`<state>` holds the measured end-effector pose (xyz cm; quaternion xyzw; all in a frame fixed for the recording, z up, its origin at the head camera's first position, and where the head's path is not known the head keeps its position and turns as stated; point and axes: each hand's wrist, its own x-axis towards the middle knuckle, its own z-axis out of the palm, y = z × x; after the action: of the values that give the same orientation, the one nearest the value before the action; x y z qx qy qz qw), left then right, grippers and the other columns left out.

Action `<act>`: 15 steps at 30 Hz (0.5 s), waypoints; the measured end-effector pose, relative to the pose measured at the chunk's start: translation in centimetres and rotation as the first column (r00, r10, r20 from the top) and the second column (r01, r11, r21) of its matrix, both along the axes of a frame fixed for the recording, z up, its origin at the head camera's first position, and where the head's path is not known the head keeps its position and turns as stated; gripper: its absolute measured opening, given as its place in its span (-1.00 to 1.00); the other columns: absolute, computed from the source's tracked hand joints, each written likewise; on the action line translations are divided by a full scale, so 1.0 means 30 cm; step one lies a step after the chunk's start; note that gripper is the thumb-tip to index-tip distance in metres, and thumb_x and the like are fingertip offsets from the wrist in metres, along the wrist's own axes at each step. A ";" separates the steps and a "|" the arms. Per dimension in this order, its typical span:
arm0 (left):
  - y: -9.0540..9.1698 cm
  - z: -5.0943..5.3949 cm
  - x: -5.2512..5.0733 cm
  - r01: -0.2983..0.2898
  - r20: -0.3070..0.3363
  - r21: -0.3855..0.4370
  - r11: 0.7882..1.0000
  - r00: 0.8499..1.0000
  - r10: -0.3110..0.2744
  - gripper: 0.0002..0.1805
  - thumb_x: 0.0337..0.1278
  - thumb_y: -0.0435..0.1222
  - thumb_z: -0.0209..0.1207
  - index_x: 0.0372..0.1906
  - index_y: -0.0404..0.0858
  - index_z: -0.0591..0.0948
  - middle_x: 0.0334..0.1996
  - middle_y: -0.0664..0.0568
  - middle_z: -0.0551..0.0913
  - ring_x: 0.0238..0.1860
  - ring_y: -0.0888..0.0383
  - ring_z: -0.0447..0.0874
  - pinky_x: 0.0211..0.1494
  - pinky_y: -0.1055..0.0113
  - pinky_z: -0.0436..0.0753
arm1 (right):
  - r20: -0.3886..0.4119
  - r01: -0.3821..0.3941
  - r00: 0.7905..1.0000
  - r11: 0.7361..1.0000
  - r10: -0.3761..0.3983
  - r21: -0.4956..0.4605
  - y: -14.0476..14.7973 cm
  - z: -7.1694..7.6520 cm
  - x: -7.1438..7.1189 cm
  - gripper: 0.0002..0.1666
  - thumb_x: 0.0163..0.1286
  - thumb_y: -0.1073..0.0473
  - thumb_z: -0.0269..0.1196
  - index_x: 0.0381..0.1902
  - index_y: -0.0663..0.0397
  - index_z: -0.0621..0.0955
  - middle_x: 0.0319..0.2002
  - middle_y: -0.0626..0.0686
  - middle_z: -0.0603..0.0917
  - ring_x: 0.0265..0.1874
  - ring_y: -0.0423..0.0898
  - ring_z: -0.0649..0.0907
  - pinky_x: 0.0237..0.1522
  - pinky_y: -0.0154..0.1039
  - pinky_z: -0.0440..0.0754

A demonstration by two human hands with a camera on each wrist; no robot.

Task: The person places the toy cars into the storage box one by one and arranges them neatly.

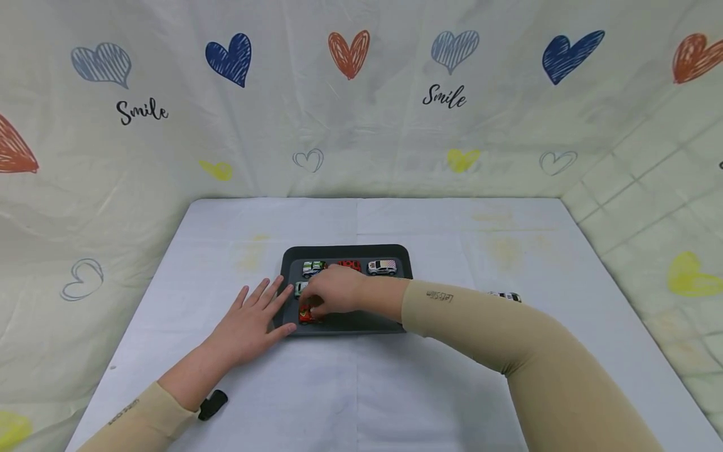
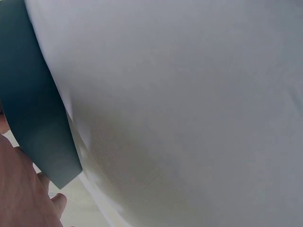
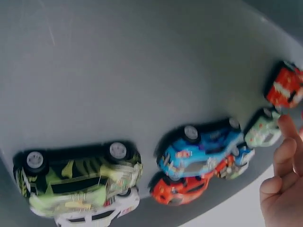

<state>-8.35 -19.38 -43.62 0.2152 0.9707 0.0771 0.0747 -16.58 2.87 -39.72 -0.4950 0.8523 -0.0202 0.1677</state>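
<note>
A dark grey tray holds several toy cars. My right hand reaches over its left side, fingers bent down, and pinches a red toy car at the front left corner. In the right wrist view that red car sits on the tray floor, partly cut off by the frame edge; the contact is partly hidden. A pale green car lies beside the fingers. My left hand is spread flat, its fingers and thumb touching the tray's left edge.
Along the tray's back stand a green car, a red car and a white car. A blue car shows in the right wrist view. Another white car is partly behind my right sleeve. A black object lies by my left wrist.
</note>
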 end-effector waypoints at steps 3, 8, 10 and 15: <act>0.000 -0.001 0.000 -0.003 0.000 0.000 1.000 1.000 0.003 -0.08 0.30 0.37 -0.12 0.59 -0.06 0.10 0.59 -0.03 -0.04 0.56 -0.15 -0.11 0.51 -0.23 -0.11 | 0.011 0.032 0.999 0.999 -0.032 -0.015 0.019 0.025 -0.012 -0.58 0.36 -0.10 0.34 0.16 -0.26 0.67 0.03 -0.22 0.69 0.01 -0.28 0.63 0.15 -0.24 0.53; 0.002 -0.002 -0.001 -0.007 0.002 -0.005 1.000 1.000 0.007 -0.08 0.31 0.35 -0.08 0.59 -0.06 0.09 0.59 -0.03 -0.05 0.56 -0.15 -0.12 0.51 -0.23 -0.12 | 0.081 0.095 0.993 0.993 -0.089 -0.068 0.066 0.062 -0.034 -0.53 0.33 -0.05 0.38 0.19 -0.22 0.66 0.07 -0.14 0.69 0.02 -0.22 0.64 0.12 -0.25 0.57; 0.004 -0.002 -0.001 -0.008 0.002 -0.006 1.000 1.000 0.008 -0.09 0.31 0.32 -0.05 0.59 -0.06 0.10 0.59 -0.03 -0.05 0.57 -0.15 -0.12 0.51 -0.23 -0.12 | 0.095 0.125 0.989 0.988 -0.116 -0.089 0.091 0.076 -0.042 -0.51 0.32 -0.06 0.38 0.21 -0.21 0.65 0.06 -0.12 0.68 0.02 -0.20 0.64 0.11 -0.22 0.57; 0.004 0.000 0.000 -0.013 0.002 -0.005 1.000 1.000 0.013 -0.10 0.31 0.31 -0.03 0.59 -0.06 0.10 0.59 -0.03 -0.05 0.56 -0.15 -0.12 0.51 -0.23 -0.12 | 0.114 0.201 0.976 0.967 -0.184 -0.159 0.174 0.111 -0.050 -0.53 0.33 -0.04 0.38 0.20 -0.20 0.66 0.06 -0.07 0.67 0.01 -0.11 0.64 0.07 -0.17 0.58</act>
<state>-8.34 -19.25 -43.63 0.2087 0.9722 0.0751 0.0756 -18.08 8.10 -36.40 -0.4208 0.8822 -0.1334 0.1640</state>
